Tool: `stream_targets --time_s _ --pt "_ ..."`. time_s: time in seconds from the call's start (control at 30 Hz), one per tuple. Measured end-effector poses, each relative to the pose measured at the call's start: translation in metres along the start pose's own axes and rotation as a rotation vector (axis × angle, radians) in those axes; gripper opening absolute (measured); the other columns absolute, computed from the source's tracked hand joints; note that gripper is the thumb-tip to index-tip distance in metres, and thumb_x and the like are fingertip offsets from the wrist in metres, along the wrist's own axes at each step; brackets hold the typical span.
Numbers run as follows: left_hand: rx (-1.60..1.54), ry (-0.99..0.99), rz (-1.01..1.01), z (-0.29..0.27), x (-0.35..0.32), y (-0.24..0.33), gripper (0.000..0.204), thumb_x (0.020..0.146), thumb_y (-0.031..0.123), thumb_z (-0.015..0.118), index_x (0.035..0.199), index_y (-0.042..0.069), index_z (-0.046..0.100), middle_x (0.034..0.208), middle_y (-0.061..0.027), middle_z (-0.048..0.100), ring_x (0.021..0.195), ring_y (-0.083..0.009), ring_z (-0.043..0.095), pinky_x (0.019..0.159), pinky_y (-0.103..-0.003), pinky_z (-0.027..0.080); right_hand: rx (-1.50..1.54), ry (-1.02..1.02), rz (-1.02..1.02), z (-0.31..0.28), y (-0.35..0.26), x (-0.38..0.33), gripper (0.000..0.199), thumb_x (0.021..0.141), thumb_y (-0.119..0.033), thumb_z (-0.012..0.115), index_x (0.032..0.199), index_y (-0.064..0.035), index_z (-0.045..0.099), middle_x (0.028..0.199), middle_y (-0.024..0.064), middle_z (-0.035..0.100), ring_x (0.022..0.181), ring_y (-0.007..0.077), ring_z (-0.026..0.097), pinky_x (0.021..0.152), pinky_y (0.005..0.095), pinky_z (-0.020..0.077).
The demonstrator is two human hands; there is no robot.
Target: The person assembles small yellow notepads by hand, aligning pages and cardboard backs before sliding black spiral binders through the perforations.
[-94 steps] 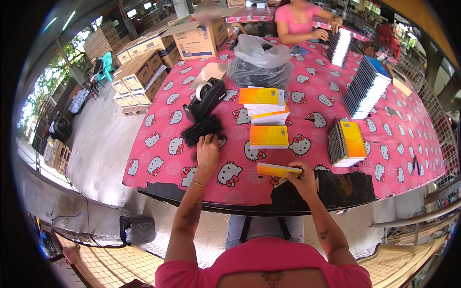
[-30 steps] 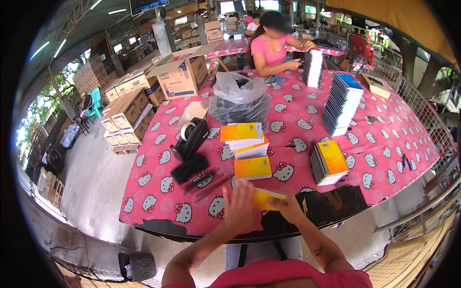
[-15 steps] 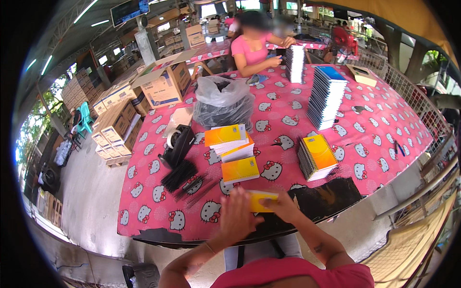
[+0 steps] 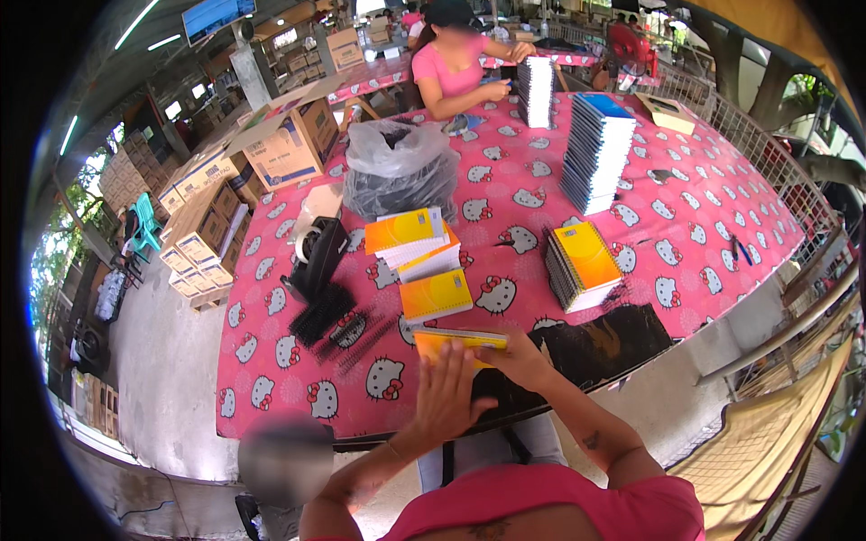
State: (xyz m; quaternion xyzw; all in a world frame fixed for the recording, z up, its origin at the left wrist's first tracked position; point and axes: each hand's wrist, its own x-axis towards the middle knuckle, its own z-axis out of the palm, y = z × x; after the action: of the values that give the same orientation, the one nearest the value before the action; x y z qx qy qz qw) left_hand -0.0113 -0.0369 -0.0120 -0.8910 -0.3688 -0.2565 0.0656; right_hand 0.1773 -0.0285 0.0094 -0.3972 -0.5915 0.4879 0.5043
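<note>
A small yellow-orange spiral notebook is held tilted at the table's near edge. My right hand grips its right end, thumb and fingers closed on it. My left hand lies against its cover with fingers stretched out and thumb apart. Just beyond, another yellow notebook rests in front of an uneven stack of yellow notebooks. To the right stands a neater stack of spiral-bound yellow notebooks. Loose black binding coils lie left of my hands, beside a black tape dispenser.
A plastic bag with dark contents stands behind the notebooks. Tall stacks of blue-covered notebooks rise farther back, near a co-worker in pink. Cartons stand left; pliers lie right. A blurred round shape appears lower left.
The notebook has been raised and tipped, with its spiral edge now along the top. My left hand now rests flat on its cover. The whole view has shifted slightly.
</note>
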Motion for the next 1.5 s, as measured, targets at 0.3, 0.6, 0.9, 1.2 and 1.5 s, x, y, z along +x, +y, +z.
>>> stream_targets --time_s 0.3,0.6,0.9,1.2,1.5 --pt "-0.040 -0.042 -0.020 0.016 0.007 -0.004 0.085 0.095 0.057 0.046 0.146 -0.009 0.032 0.153 -0.0294 0.029 0.144 -0.0459 0.026 0.114 -0.065 0.016 -0.021 -0.064 0.032 -0.001 0.045 0.001 0.023 0.096 -0.006 0.059 0.118 0.0001 0.066 0.101 0.0064 0.071 0.091 0.0090 0.063 0.082 0.0281 0.0526" --pt "-0.044 -0.139 -0.007 0.006 0.014 0.006 0.079 0.095 0.052 0.048 0.146 -0.007 0.035 0.155 -0.0256 0.029 0.145 -0.0393 0.028 0.115 -0.062 0.015 -0.117 -0.113 0.059 -0.010 0.077 0.008 0.022 0.092 -0.007 0.065 0.113 -0.0003 0.067 0.095 0.0073 0.073 0.089 0.0099 0.065 0.078 0.0294 0.0527" --pt "-0.191 0.113 -0.033 0.006 0.038 -0.017 0.038 0.094 0.029 0.061 0.125 0.007 0.060 0.120 -0.0093 0.064 0.114 -0.0275 0.059 0.113 -0.057 0.022 -0.281 -0.127 0.177 -0.010 0.068 0.008 0.025 0.089 -0.009 0.069 0.113 0.0006 0.068 0.093 0.0098 0.073 0.086 0.0118 0.067 0.073 0.0306 0.0522" --pt "-0.341 0.113 -0.008 0.017 0.038 -0.026 0.020 0.088 0.016 0.070 0.106 0.010 0.064 0.094 -0.0029 0.068 0.088 -0.0234 0.066 0.114 -0.050 0.025 -0.150 -0.065 0.090 -0.054 0.029 -0.001 0.025 0.089 -0.004 0.069 0.114 0.0008 0.069 0.096 0.0077 0.073 0.090 0.0118 0.068 0.082 0.0263 0.0540" --pt "-0.317 0.099 0.015 0.008 0.042 -0.021 0.021 0.085 0.015 0.072 0.103 0.007 0.064 0.092 -0.0063 0.065 0.086 -0.0272 0.060 0.085 -0.042 0.043 -0.301 -0.194 -0.087 -0.051 0.016 0.012 0.009 0.083 -0.001 0.068 0.086 0.0005 0.060 0.078 0.0058 0.065 0.077 0.0115 0.067 0.067 0.0269 0.0531"
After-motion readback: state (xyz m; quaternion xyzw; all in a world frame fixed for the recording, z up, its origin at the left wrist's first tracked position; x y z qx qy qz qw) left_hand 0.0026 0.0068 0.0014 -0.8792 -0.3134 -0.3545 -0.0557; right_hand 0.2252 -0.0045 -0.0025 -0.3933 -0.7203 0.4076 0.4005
